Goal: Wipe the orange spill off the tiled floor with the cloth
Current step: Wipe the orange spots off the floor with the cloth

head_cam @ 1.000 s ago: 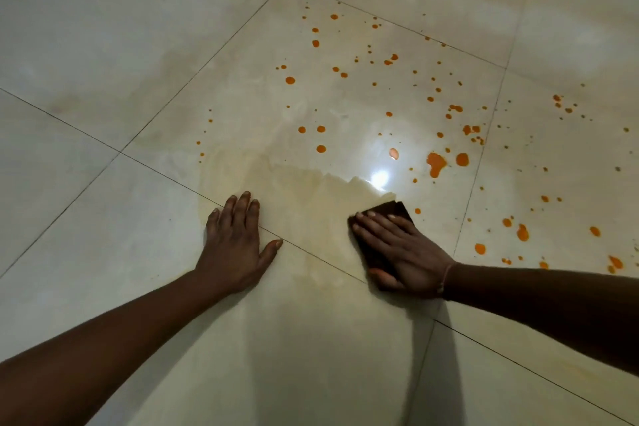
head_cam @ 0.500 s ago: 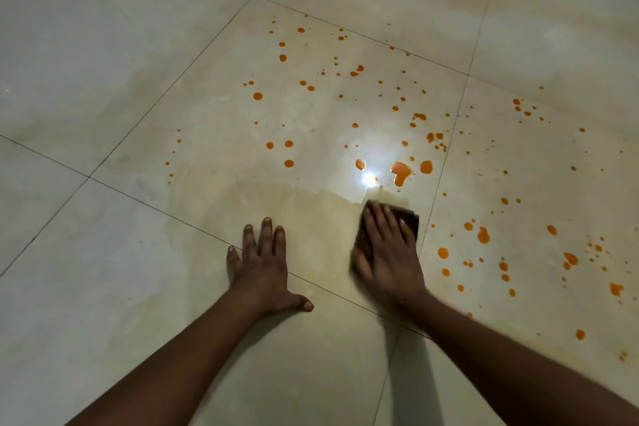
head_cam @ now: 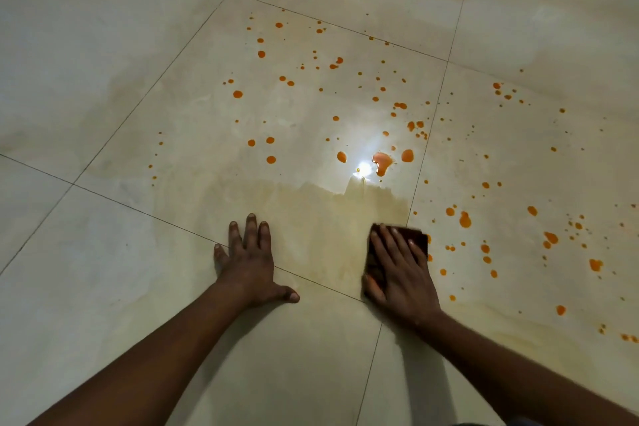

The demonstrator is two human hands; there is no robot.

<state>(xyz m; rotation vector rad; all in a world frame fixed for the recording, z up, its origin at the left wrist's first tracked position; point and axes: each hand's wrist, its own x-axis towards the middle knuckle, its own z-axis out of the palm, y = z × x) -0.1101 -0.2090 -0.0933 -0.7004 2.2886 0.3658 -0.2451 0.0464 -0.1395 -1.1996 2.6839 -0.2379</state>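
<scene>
Orange drops [head_cam: 465, 220] edge the cloth [head_cam: 416, 235] under the flat right hand [head_cam: 401, 273]; left hand [head_cam: 249, 259] splayed.

The right hand [head_cam: 401, 273] is pressing the dark cloth [head_cam: 416, 237] flat against the tiled floor [head_cam: 103, 287], fingers straight and spread over it, right beside a grout line, with small orange drops sitting just off the cloth's right edge. The left hand [head_cam: 247, 263] is bracing flat on the floor across another grout line, thumb splayed towards the cloth. A dull yellowish smear [head_cam: 321, 214] is showing between and beyond the hands, while the orange spill [head_cam: 382, 161] is lying scattered in drops past it, its biggest blot beside a bright glare [head_cam: 363, 166].
</scene>
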